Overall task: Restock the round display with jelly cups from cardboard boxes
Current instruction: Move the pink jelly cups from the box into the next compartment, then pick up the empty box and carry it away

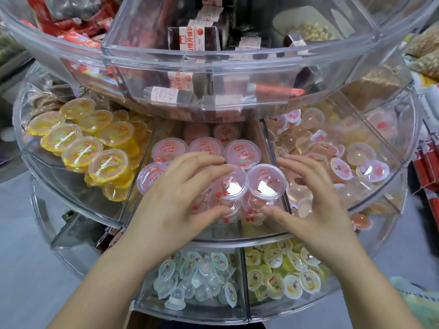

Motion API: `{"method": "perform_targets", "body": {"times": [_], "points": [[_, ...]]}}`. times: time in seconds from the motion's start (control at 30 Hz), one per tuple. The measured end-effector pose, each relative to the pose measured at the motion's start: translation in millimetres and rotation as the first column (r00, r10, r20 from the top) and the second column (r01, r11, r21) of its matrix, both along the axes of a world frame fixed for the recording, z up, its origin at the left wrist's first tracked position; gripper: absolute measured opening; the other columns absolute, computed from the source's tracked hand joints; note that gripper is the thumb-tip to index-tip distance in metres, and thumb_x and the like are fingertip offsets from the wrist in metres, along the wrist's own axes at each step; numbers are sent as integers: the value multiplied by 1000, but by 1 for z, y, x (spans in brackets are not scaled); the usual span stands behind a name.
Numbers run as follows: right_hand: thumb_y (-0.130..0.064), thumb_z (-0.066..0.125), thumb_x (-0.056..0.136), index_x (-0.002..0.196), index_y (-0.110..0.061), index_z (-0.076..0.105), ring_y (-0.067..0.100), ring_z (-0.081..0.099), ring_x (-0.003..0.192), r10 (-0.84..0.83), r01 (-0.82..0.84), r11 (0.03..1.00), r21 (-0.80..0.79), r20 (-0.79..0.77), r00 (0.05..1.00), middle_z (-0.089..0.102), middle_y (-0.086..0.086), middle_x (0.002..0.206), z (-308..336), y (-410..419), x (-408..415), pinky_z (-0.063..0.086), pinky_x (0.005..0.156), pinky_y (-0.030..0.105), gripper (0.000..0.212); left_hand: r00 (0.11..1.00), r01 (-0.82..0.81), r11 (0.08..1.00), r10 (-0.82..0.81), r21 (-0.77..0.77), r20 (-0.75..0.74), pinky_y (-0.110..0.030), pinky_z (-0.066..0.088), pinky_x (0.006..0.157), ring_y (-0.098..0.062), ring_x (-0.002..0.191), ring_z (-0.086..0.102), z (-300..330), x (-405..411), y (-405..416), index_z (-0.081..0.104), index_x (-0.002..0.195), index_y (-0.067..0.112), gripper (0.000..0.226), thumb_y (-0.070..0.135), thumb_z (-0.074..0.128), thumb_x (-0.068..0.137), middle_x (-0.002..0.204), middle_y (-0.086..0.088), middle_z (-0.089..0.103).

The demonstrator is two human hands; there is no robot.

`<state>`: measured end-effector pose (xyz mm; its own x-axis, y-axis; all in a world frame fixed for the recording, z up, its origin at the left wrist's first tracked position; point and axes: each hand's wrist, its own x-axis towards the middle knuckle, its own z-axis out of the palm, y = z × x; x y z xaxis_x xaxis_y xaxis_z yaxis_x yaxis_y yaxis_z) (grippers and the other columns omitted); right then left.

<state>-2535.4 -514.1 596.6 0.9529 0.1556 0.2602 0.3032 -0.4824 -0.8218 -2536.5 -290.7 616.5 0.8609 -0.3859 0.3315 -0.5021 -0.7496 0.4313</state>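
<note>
Pink jelly cups with cherry lids fill the middle compartment of the clear round display. My left hand reaches in from the left; its fingers lie over one pink jelly cup and its thumb curls under it. My right hand is just right of the front cups, its fingers loosely spread above them. Its thumb touches the lower side of the rightmost front cup. More pink cups stand in rows behind.
Yellow jelly cups fill the left compartment and small pale jelly cups the right one. The tier below holds small clear cups and yellow ones. A tier of wrapped bars overhangs from above.
</note>
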Motion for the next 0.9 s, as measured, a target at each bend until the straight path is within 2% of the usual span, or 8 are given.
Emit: {"method": "perform_targets", "body": {"times": [0.17,0.33,0.4,0.5,0.6,0.67,0.8,0.9], "points": [[-31,63,78,98,-36,63,9,60,95,28,-48,980,194,106,994,63,-16,99,23,16,-16,47,83,23,20,977,-209,898,204,-387,-55,-16,43,89,-6,101,59,6,-40,22,64,106,29,24,30,60,82,103,17,63],[-27,62,77,94,-37,65,6,62,74,447,-405,851,335,-54,893,68,-10,81,24,75,-44,47,71,13,20,835,-536,471,419,-701,-357,-8,48,78,0,83,66,-17,-114,42,69,90,42,18,34,65,74,87,13,72],[-28,62,78,95,-37,65,5,61,74,604,-544,781,306,-153,782,68,-11,82,8,103,-57,46,71,11,19,713,-664,306,534,-682,-454,-7,47,77,1,82,66,-42,-152,52,69,86,42,18,26,73,77,85,12,72],[-25,65,78,93,-36,66,3,60,74,759,-711,645,279,-341,554,67,-14,83,-32,147,-83,45,70,10,19,501,-758,-21,621,-652,-602,-6,47,74,1,78,64,-90,-217,64,71,84,33,28,7,62,81,81,7,72],[-22,64,79,94,-39,65,3,58,72,790,-807,516,287,-524,319,66,-9,83,-91,185,-124,46,70,14,23,254,-798,-295,625,-525,-738,-3,45,68,3,76,63,-146,-288,75,69,85,24,28,-3,59,84,84,1,72],[-18,66,82,96,-40,64,6,57,73,754,-851,456,260,-621,214,65,-5,83,-139,205,-154,47,73,20,26,129,-809,-398,597,-433,-792,-3,45,69,3,78,63,-187,-332,82,68,87,23,24,0,59,86,90,-1,71],[-18,62,86,90,-43,60,0,54,73,616,-925,367,96,-771,164,61,-8,81,-252,241,-192,44,69,14,26,-64,-800,-531,538,-279,-840,-6,44,71,-1,80,61,-278,-396,96,65,91,19,22,-1,57,88,92,-2,68],[-15,61,87,108,-30,57,11,56,81,480,-939,340,-58,-848,226,61,-2,91,-354,269,-201,46,75,23,26,-195,-768,-615,488,-177,-851,0,41,64,-6,77,59,-363,-432,106,61,87,26,27,-1,59,87,88,1,64]]}}
